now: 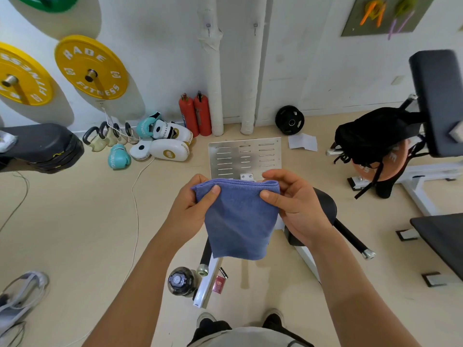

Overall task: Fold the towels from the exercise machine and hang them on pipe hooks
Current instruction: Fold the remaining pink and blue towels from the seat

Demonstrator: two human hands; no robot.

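A blue towel (238,221), folded over at its top edge, hangs in front of me at chest height. My left hand (193,206) pinches its upper left corner, thumb on the front. My right hand (295,206) pinches its upper right corner the same way. Behind the towel stands the exercise machine (244,156) with a slotted metal footplate, a black seat and black handles. Two white wrapped pipes (213,71) run down the far wall, each with a small hook (208,26) near the top; the second hook (255,25) is on the right pipe.
Two red fire extinguishers (195,115) stand by the pipes. Boxing gloves and pads (160,144) and kettlebells lie at the left wall under yellow weight plates (91,67). A black bag (375,134) hangs on a bench at right. A bottle (181,281) stands near my feet.
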